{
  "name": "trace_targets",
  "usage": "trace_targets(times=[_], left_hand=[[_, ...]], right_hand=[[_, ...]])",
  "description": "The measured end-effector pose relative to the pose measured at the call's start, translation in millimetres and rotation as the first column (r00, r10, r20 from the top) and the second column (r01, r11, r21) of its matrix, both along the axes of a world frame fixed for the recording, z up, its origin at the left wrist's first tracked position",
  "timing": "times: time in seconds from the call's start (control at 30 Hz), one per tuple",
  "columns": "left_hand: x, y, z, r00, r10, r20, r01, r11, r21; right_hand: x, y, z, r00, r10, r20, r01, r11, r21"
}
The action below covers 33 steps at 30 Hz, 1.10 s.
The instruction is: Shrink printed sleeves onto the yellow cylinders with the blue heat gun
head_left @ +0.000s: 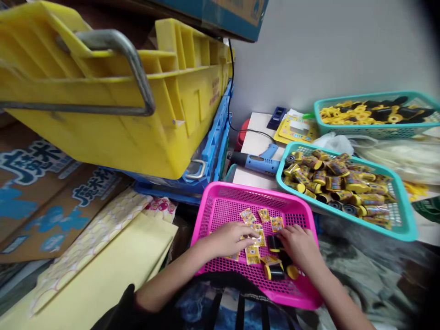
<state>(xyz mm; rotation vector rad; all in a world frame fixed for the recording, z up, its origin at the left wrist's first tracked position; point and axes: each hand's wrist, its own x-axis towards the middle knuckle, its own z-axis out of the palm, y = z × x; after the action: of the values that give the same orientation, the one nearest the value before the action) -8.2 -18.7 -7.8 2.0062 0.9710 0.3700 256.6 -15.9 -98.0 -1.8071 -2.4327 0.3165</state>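
The small cylinders (277, 272) are black (yellow-ended).

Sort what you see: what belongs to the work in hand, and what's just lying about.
Seems to belong:
pink basket
small printed yellow pieces
black-and-yellow cylinders
probably the nearer turquoise basket

Seemingly just lying about:
yellow crate
printed brown cardboard
pale yellow sheets

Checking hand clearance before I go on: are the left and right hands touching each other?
Apart. The head view shows a plain gap between the left hand and right hand, with a black-and-yellow piece visible there.
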Motion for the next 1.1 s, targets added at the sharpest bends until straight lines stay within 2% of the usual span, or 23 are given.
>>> trace_targets(times=[0.17, 0.33, 0.43, 0.53, 0.6, 0.67, 0.73, 0.83, 0.93, 1.03, 1.1], left_hand=[[5, -1, -6.4, 0.999, -0.029, -0.021, 0.029, 0.999, -0.020], [6, 0, -16.3, 0.999, 0.002, -0.033, -0.003, 1.000, -0.025], [4, -1, -22.9, 0.999, 0.030, -0.018, -0.031, 0.998, -0.050], [5, -3, -27.4, 0.994, 0.108, 0.010, -0.107, 0.989, -0.104], [10, -2, -28.7, 0.958, 0.278, 0.073, -0.263, 0.950, -0.167], [16, 0, -28.5, 0.865, 0.476, 0.160, -0.425, 0.864, -0.271], [21, 4, -27.8, 0.765, 0.598, 0.241, -0.478, 0.776, -0.411], [22, 8, -27.4, 0.672, 0.671, 0.313, -0.425, 0.696, -0.579], [17, 7, -27.3, 0.653, 0.701, 0.288, -0.415, 0.649, -0.638], [13, 3, -26.7, 0.693, 0.667, 0.274, -0.385, 0.663, -0.642], [11, 3, -26.1, 0.714, 0.655, 0.248, -0.419, 0.683, -0.598]], right_hand=[[-19, 5, 3.1, 0.993, -0.118, 0.014, 0.118, 0.993, 0.002], [-26, 13, -2.8, 0.987, -0.154, 0.037, 0.158, 0.976, -0.151], [-24, 14, -0.1, 0.983, -0.178, -0.055, 0.165, 0.968, -0.187], [-28, 12, 11.4, 0.949, -0.196, -0.245, 0.148, 0.969, -0.200], [-35, 8, 22.3, 0.898, -0.184, -0.399, 0.106, 0.972, -0.210], [-48, 4, 33.6, 0.829, -0.146, -0.540, 0.037, 0.978, -0.207], [-61, -1, 43.1, 0.750, -0.104, -0.653, -0.027, 0.982, -0.188], [-76, -6, 50.4, 0.622, -0.109, -0.776, -0.050, 0.983, -0.178], [-82, -8, 49.0, 0.467, -0.228, -0.854, -0.027, 0.962, -0.272], [-85, -7, 42.6, 0.330, -0.389, -0.860, -0.041, 0.905, -0.424], [-87, -4, 38.3, 0.304, -0.451, -0.839, -0.027, 0.876, -0.481]])
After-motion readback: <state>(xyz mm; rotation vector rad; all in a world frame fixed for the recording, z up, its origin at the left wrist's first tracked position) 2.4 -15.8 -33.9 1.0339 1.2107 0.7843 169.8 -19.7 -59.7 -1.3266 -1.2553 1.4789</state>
